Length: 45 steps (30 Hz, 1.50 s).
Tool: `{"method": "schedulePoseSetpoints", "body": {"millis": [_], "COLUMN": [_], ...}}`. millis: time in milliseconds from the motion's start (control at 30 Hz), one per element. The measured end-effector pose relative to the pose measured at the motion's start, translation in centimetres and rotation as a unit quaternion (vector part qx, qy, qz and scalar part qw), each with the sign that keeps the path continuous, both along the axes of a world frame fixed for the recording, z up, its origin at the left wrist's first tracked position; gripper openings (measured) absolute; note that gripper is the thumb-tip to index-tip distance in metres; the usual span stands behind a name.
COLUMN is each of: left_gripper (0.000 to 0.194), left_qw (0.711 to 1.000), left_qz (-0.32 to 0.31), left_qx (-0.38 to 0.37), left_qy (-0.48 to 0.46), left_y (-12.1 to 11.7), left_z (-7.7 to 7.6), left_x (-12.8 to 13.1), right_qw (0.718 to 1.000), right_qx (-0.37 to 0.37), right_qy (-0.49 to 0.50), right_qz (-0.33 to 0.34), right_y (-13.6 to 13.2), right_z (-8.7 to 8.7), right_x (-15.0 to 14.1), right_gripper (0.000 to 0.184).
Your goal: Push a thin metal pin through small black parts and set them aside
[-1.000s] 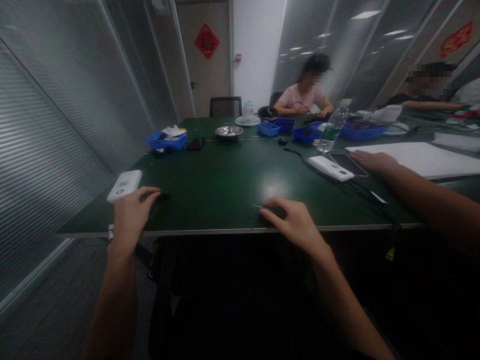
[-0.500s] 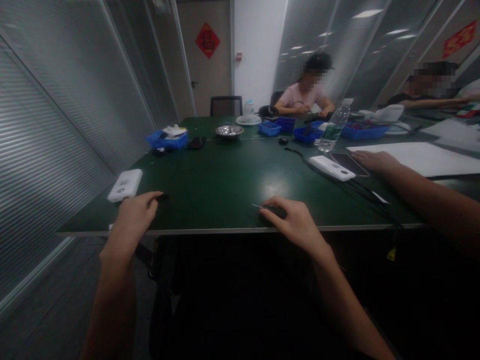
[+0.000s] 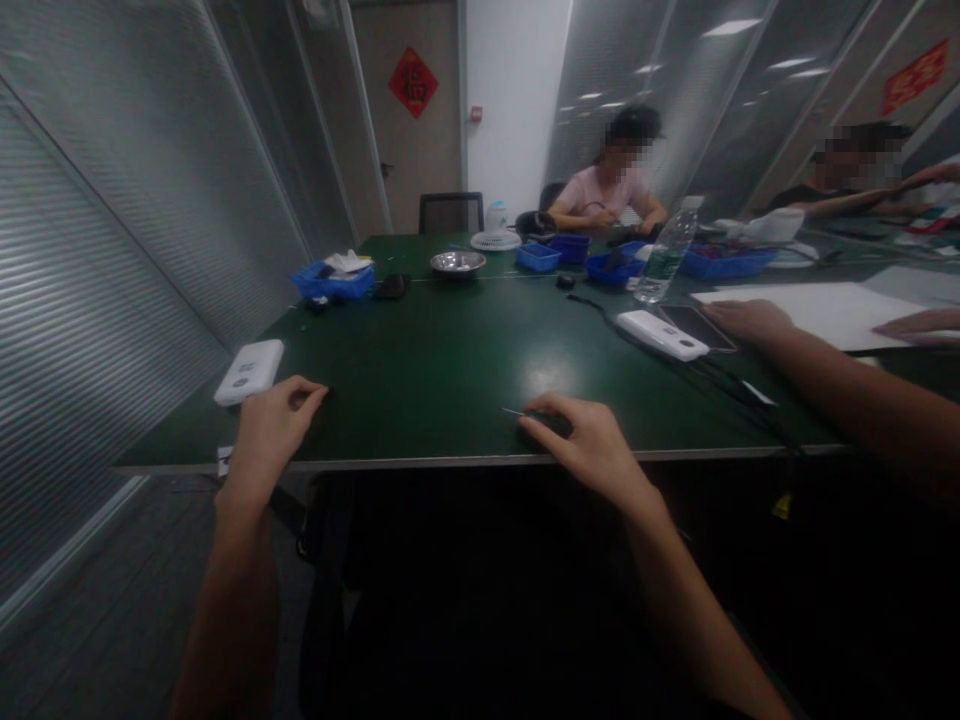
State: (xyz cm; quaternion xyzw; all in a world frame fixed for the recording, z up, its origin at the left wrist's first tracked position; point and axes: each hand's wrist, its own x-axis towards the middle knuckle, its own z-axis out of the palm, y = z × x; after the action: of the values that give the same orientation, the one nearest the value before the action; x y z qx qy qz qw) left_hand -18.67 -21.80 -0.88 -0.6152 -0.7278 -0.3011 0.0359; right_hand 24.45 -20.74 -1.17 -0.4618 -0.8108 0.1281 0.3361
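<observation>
My left hand [image 3: 279, 418] rests at the near left of the green table [image 3: 420, 350], thumb and forefinger pinched together. A tiny dark thing shows at those fingertips, too small to name. Beside the wrist lies a white power bank [image 3: 250, 371]. Near the table's front edge, my right hand [image 3: 581, 432] is closed in a pinch on a thin needle [image 3: 512, 411]. Its bright tip points left, past the thumb and forefinger. The two hands are well apart.
A co-worker's hand [image 3: 750, 322] lies at the right by a phone [image 3: 697, 328], white power bank [image 3: 660, 335] and black cables. A tilted bottle [image 3: 670, 250], metal bowl [image 3: 458, 263], blue trays [image 3: 538, 257] and a left blue basket [image 3: 334, 280] stand farther back.
My left thumb and forefinger have drawn together on the tiny dark thing at the fingertip. My right hand stays still. Another person's hand has appeared at the far right over the white sheet.
</observation>
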Motion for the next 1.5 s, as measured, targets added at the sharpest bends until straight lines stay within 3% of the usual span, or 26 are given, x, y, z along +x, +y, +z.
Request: {"method": "schedulePoseSetpoints", "body": {"millis": [200,333,433,533,700,900,1033,1500], "left_gripper": [0.034,0.034,0.034,0.035,0.035,0.052,0.061,0.059], "left_qw": [0.996,0.997,0.997,0.996,0.990,0.992,0.985,0.988], "left_qz": [-0.010,-0.035,-0.015,0.005,-0.019,-0.053,-0.044,-0.041], "left_qx": [-0.018,-0.013,-0.015,-0.020,-0.002,-0.023,-0.049,-0.049], "left_qy": [-0.082,-0.073,-0.073,-0.091,-0.137,-0.115,-0.158,-0.140], "left_y": [0.7,0.6,0.5,0.6,1.1,1.1,1.2,1.1], "left_z": [-0.4,-0.5,-0.5,-0.6,-0.9,-0.9,-1.0,-0.9], "left_x": [-1.2,-1.3,-1.1,-1.1,-1.5,-1.6,-1.6,-1.3], "right_qw": [1.000,1.000,1.000,1.000,1.000,1.000,1.000,1.000], "right_qx": [0.003,0.003,0.002,0.000,-0.005,-0.004,0.001,0.001], "right_qy": [0.006,0.005,0.007,0.006,0.003,0.005,0.008,-0.004], "right_qz": [0.000,0.004,0.003,0.002,0.001,0.002,0.004,-0.002], "right_y": [-0.1,0.0,0.0,-0.1,-0.1,0.0,0.0,-0.1], "right_z": [-0.1,-0.3,-0.3,-0.1,0.0,-0.1,-0.2,-0.2], "right_x": [0.0,0.0,0.0,0.0,0.0,0.0,0.0,0.0], "right_gripper": [0.021,0.019,0.017,0.018,0.019,0.018,0.019,0.019]}}
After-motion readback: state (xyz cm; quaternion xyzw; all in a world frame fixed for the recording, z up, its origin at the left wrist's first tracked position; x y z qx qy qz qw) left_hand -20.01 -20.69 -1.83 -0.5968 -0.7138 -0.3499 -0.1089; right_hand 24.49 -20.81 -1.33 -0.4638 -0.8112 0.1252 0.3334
